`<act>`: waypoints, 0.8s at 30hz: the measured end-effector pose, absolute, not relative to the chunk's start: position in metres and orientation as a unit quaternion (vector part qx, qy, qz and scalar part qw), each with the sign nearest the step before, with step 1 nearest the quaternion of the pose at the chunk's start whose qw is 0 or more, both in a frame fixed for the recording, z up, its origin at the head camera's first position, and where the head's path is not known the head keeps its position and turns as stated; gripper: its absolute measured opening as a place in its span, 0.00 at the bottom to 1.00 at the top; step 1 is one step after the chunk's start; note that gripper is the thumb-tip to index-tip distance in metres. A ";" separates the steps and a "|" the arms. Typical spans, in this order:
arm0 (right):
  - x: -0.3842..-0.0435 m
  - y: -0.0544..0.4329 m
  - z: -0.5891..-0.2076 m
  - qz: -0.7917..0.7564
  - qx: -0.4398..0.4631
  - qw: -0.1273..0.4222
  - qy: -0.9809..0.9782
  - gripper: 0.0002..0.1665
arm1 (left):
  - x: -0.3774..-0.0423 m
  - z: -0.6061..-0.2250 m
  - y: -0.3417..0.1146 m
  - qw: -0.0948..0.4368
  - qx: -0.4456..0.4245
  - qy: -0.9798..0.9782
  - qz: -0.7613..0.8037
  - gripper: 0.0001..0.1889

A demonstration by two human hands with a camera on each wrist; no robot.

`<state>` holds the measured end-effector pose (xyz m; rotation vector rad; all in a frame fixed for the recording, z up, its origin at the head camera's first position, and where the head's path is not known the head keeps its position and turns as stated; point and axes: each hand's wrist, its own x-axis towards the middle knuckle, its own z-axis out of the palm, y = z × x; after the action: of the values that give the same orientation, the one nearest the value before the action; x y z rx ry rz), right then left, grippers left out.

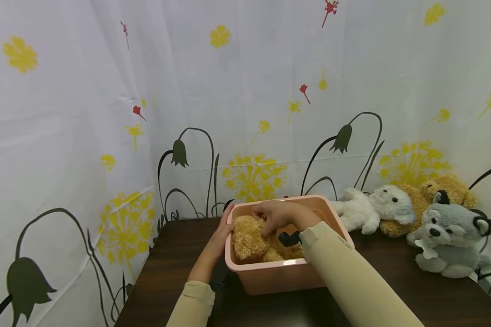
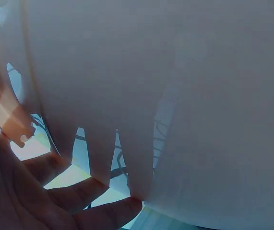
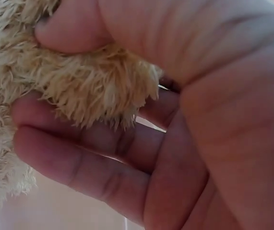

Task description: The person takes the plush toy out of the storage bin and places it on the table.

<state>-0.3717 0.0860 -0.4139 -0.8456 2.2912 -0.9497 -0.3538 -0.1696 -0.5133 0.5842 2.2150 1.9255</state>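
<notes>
A golden-brown teddy bear lies inside a pink plastic basin, toward its left end. My right hand reaches into the basin and grips a furry part of the bear. In the right wrist view, the thumb presses on a tuft of the teddy bear's fur from above, while the fingers lie beneath it. Against the basin's left side rests my left hand. Its fingers stretch out and touch the smooth outer wall in the left wrist view.
Right of the basin sit a white plush dog, a brown plush bear and a grey plush husky. The dark wooden table backs onto a flower-printed curtain.
</notes>
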 end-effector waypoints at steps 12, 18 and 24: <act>-0.362 0.101 -0.403 -0.352 -0.343 0.154 0.857 0.23 | -0.355 -0.517 -0.172 0.063 0.219 0.753 0.617 0.40; -0.343 0.125 -0.382 -0.412 -0.333 0.061 0.846 0.23 | -0.354 -0.513 -0.169 0.069 0.212 0.740 0.635 0.39; -0.315 0.140 -0.363 -0.438 -0.302 -0.081 0.843 0.26 | -0.353 -0.512 -0.171 0.073 0.195 0.743 0.636 0.38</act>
<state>-0.3146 0.1395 -0.3634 -1.0019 2.7935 -1.4523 -0.3530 -0.1711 -0.5119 0.5846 2.2328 1.9095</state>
